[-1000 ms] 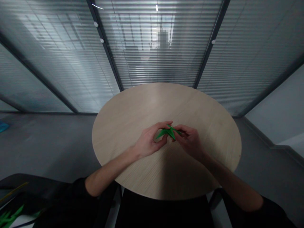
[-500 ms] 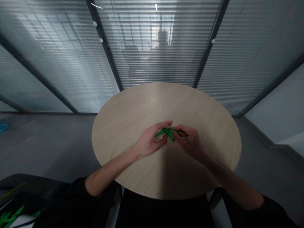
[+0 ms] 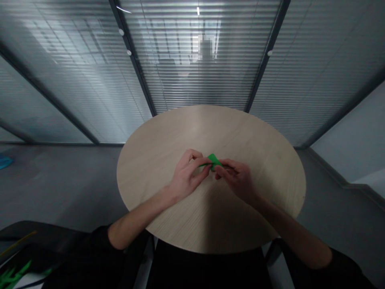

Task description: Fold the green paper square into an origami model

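A small folded green paper piece (image 3: pixel 214 159), shaped like origami, is held between both hands above the middle of the round wooden table (image 3: pixel 162 136). My left hand (image 3: pixel 188 173) pinches its left side between thumb and fingers. From the right, my right hand (image 3: pixel 236 176) grips the other side, its thumb at the lower front of the paper. One flat green flap stands up at the back. My fingertips hide much of the lower folds.
Glass partitions with blinds (image 3: pixel 198 80) stand behind the table. At lower left, a dark bag-like item (image 3: pixel 33 230) lies near green pointed pieces (image 3: pixel 15 275) and something white. A blue object (image 3: pixel 4 161) is on the floor at far left.
The green paper has turned: its downward point no longer shows, and a flat flap now faces up at the back. My left fingers have shifted to a tighter pinch.
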Motion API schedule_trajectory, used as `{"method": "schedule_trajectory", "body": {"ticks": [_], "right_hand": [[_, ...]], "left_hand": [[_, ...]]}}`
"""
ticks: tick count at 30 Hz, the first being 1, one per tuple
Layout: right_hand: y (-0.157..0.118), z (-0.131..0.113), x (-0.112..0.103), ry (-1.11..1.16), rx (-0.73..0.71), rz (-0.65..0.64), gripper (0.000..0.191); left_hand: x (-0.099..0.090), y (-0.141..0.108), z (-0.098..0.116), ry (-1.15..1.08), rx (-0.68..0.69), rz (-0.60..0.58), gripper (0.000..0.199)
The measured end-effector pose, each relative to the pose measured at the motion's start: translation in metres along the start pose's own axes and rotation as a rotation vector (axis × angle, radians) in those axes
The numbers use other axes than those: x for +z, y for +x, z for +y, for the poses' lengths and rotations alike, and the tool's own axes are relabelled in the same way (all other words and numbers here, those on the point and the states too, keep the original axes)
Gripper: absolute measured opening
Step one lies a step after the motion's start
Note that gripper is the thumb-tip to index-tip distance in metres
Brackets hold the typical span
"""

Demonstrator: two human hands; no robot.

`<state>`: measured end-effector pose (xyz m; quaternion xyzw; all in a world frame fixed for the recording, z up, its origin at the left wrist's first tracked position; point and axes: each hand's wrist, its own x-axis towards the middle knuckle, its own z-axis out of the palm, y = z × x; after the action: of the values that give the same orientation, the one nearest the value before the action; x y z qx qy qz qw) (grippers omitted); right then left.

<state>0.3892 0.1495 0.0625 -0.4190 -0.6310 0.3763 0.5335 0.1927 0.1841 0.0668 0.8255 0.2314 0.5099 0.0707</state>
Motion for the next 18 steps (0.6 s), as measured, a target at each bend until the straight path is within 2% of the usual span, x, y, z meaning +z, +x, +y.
{"method": "schedule_trajectory", "body": {"ticks": [4, 8, 11, 18], "right_hand": [[0.0007, 0.0024, -0.002, 0.047, -0.017, -0.035, 0.051], [0.003, 0.0026, -0.0031, 0.071, -0.02, 0.032, 0.035], [0.0038, 0.0, -0.0044, 0.067, -0.053, 0.047, 0.037], [0.0051, -0.0033, -0.0065, 0.044, -0.056, -0.014, 0.027]], "left_hand": [[-0.0004, 0.0051, 0.0006, -0.109, -0.044, 0.01, 0.01], [0.0001, 0.0067, 0.0008, -0.241, -0.162, -0.018, 0.005], [0.0006, 0.0069, 0.0018, -0.334, -0.245, -0.07, 0.005], [0.0005, 0.0085, 0.003, -0.457, -0.345, -0.134, 0.011]]}}
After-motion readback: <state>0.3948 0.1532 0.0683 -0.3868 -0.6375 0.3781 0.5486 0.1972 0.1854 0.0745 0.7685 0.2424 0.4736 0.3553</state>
